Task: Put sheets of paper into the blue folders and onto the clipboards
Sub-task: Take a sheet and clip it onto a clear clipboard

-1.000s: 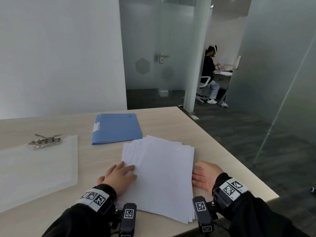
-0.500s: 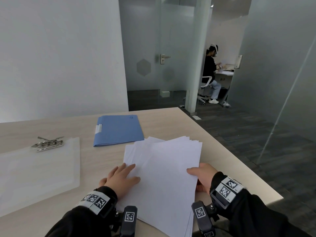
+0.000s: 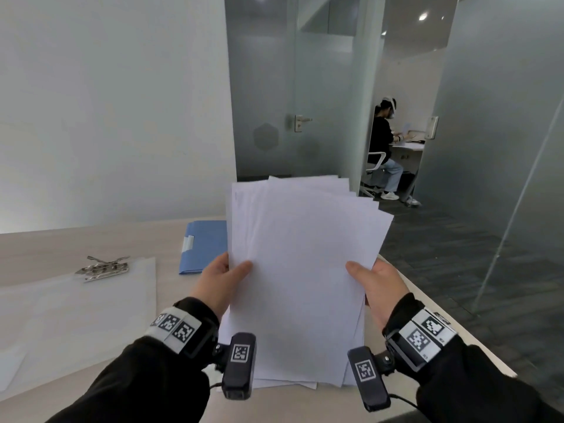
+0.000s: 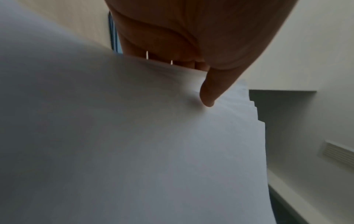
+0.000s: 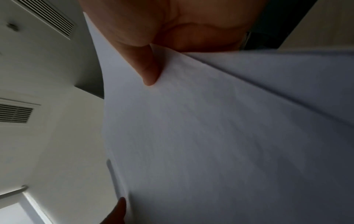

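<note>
both hands hold the paper stack (image 3: 300, 270) up off the table (image 3: 45, 248), tilted toward the camera, its lower edge near the table by the wrists. the left hand (image 3: 218, 279) grasps the stack's left edge, thumb (image 3: 241, 267) on the front sheet and fingers behind; in the left wrist view the thumb (image 4: 208, 92) presses the top sheet and the fingers (image 4: 162, 50) go under the stack (image 4: 134, 144). the right hand (image 3: 377, 280) grasps the right edge the same way, thumb (image 3: 355, 267) on the front; in the right wrist view its thumb (image 5: 147, 68) lies on the paper (image 5: 220, 136). the sheets are fanned, their top corners stepped apart at the upper right.

the blue folder (image 3: 204, 247) lies closed on the table behind the left hand, partly hidden by the stack. the clear clipboard (image 3: 76, 315) lies flat at the left, well apart from the folder, its metal clip (image 3: 102, 269) at its far edge.

behind glass partitions another person (image 3: 383, 145) sits at a desk in the far room.
</note>
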`<state>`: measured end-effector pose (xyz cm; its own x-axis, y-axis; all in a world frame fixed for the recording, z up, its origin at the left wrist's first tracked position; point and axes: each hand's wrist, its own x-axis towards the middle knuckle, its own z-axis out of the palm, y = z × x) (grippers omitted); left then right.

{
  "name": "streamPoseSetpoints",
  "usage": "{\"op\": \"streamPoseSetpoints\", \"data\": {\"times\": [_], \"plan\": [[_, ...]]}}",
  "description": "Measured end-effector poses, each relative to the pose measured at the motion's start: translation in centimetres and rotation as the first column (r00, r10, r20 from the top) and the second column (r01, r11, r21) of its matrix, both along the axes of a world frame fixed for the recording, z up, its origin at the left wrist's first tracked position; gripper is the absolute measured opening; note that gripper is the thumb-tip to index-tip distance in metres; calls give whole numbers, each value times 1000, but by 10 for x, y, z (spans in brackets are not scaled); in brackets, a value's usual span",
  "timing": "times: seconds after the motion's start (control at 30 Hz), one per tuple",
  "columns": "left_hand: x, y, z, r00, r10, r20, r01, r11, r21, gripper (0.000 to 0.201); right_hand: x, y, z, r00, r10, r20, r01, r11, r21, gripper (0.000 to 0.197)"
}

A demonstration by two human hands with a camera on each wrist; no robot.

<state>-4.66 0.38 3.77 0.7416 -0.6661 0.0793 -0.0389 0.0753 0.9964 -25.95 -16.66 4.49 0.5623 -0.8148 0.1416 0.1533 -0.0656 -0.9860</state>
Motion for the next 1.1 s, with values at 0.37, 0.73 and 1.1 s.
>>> {"op": "streamPoseSetpoints", "data": {"times": [0.37, 0.73, 1.1], "plan": [[-24, 4, -7, 998, -41, 47, 48, 988, -147, 18, -2, 5, -8, 990, 33, 137, -42, 997, 62, 18], [-32, 5, -32, 996, -74, 43, 78, 990, -116, 24, -2, 10, -23, 974, 119, 194, -141, 985, 102, 79], [-29, 9, -39, 997, -58, 58, 64, 993, -97, 17, 1, 5, -20, 987, 5, 160, -12, 999, 43, 60]]}}
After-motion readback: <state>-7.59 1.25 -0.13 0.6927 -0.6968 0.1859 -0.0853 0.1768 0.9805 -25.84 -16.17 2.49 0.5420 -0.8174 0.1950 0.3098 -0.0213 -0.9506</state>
